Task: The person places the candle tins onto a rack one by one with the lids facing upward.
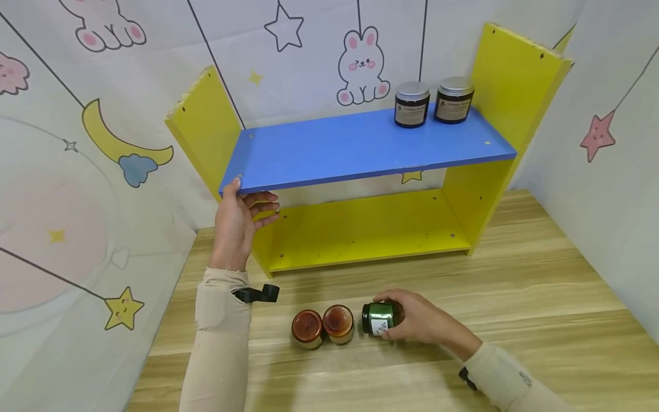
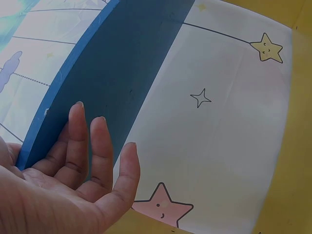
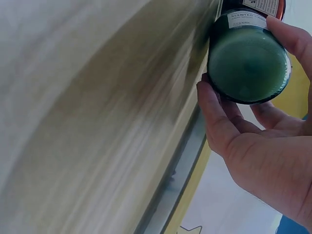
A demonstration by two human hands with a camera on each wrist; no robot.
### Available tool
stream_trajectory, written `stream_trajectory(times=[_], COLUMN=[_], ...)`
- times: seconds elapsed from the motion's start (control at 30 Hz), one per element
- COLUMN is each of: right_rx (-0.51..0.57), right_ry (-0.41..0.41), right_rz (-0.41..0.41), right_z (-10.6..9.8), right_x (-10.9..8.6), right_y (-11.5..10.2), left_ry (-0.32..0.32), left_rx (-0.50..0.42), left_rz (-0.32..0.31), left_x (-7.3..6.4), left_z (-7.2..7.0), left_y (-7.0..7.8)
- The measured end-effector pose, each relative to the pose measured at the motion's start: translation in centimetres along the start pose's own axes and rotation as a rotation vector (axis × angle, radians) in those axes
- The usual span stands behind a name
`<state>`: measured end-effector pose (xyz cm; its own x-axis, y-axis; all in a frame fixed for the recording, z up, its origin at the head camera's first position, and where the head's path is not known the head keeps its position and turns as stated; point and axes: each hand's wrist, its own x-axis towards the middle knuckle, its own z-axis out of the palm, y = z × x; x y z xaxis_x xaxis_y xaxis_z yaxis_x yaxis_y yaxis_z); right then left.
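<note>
With the thumb on top and fingers beneath, my left hand (image 1: 234, 226) grips the front left corner of the blue shelf board (image 1: 329, 149). The left wrist view shows these fingers (image 2: 101, 146) bent under the board. Low on the right, my right hand (image 1: 422, 319) holds a green glass scented candle jar (image 1: 381, 312) by its base end. This jar lies sideways, its dark lid toward the left and a white label on its side. In the right wrist view its round green bottom faces the camera, with thumb and fingers around it.
Two reddish-brown jars (image 1: 338, 323) stand together on the wooden table (image 1: 546, 297), left of the green one. On the blue board's right end are two dark jars with silver lids (image 1: 412, 103). Yellow side panels (image 1: 520, 86) and a yellow bottom board (image 1: 360, 234) frame the rack.
</note>
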<state>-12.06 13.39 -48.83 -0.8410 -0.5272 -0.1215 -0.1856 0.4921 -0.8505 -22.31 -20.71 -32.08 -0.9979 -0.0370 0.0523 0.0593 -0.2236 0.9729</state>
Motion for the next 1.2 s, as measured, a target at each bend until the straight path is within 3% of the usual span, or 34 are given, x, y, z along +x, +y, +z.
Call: stream_trajectory(times=[0.23,0.47,0.93,1.2], right_rx=[-0.023,-0.126,-0.163,-0.209], right_ry=[-0.028,-0.042,-0.007,-0.074], right_rz=[-0.002,-0.048,0.019,0.015], right_z=[-0.2,-0.3,-0.1,-0.3], right_x=[0.2,0.4,1.0,1.5], right_y=[0.2,-0.1,-1.3,-1.9], left_ry=[0.000,0.000,0.003,0.004], left_rx=[-0.012,-0.008,-0.012,-0.005], left_rz=[-0.003,-0.002,-0.011,-0.010], left_x=[0.1,0.0,0.0,0.0], left_z=[0.0,0.1,0.1,0.1], left_y=[0.1,0.2,0.1,0.0])
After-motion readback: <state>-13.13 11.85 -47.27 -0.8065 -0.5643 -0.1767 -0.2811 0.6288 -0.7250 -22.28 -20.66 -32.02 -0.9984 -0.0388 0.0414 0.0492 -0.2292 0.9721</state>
